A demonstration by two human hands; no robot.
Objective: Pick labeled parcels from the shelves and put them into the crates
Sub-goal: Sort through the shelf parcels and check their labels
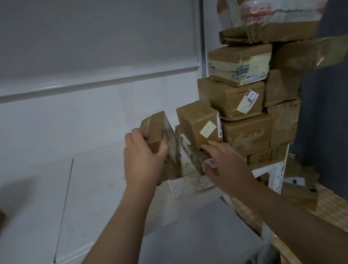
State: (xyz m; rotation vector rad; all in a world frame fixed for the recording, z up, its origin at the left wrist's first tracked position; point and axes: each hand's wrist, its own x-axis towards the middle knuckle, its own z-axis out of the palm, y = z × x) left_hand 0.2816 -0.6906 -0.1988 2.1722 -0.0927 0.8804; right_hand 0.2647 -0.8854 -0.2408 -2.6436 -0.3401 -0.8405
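The left hand (143, 158) grips a taped brown parcel (156, 127) at the shelf (188, 187) edge. Just beside it, the right hand (224, 160), fingers straight, touches the foot of a labelled box (198, 124).

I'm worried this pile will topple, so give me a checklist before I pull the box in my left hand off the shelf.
1. Grip: the left hand curls round the taped box: ok.
2. Clearance: a gap shows between the taped box and the labelled box: ok.
3. Spare hand: the right hand reaches at the labelled box's foot, fingers straight, holding nothing: ok.
4. Stability: the stack is piled unevenly, with a crushed top box: not ok.
5. Label on the taped box: none shows on its visible faces: cannot tell.
6. Target: no crate in view: cannot tell.
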